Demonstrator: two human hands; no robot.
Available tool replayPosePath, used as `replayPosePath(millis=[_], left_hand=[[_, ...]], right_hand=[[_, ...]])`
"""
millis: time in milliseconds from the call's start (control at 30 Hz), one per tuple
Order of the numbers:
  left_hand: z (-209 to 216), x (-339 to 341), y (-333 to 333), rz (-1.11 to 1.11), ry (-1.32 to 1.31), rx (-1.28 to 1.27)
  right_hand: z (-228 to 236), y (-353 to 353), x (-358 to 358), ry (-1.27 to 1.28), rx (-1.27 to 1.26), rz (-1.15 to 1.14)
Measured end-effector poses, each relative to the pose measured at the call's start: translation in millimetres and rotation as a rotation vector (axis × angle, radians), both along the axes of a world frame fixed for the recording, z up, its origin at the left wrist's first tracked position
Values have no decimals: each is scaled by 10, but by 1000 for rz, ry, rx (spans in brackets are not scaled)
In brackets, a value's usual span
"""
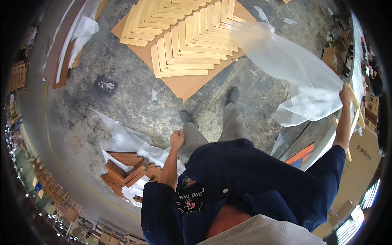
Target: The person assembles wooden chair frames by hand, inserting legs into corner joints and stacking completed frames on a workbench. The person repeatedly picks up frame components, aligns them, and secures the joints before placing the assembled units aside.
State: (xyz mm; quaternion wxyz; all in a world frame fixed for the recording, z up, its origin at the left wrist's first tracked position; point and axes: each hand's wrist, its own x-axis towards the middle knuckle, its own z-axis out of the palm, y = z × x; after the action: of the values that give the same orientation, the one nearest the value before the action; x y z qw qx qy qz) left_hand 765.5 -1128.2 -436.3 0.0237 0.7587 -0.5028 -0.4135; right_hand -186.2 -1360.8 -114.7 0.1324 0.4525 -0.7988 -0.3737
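Note:
My right hand (346, 94), far out to the right, is closed on a translucent white plastic sheet (294, 57). The sheet trails from there across the floor to the far corner of a stack of pale wooden angled pieces (196, 45). Those pieces lie nested in two rows on a brown cardboard sheet (181, 90). A pale wooden strip (356, 102) stands beside the right hand; whether it touches the fingers is unclear. My left hand (177, 139) hangs by my left leg, curled into a loose fist, with nothing showing in it.
Dark brown wooden pieces (126, 171) lie on crumpled white wrap (122, 136) at lower left. Long brown boards (65, 61) with white wrap lie at upper left. Cardboard boxes (332, 57) stand at the right, near a large brown panel (359, 163). Plastic scraps dot the concrete floor.

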Motion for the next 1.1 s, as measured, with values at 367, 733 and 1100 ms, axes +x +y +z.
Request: replayPosePath(millis=[367,733,1100], left_hand=[[381,-2488,-1379,37,-81,34],[1440,-8633,-4368,-404,1389,-118],[2085,-9278,-6190,-875,1337,461]], right_hand=[[2189,1588,-3230,-583,-1030,81],[427,-593,-1363,-1162,-1214,-25],[-452,-2466,-1175,-1591,-1069,-279]])
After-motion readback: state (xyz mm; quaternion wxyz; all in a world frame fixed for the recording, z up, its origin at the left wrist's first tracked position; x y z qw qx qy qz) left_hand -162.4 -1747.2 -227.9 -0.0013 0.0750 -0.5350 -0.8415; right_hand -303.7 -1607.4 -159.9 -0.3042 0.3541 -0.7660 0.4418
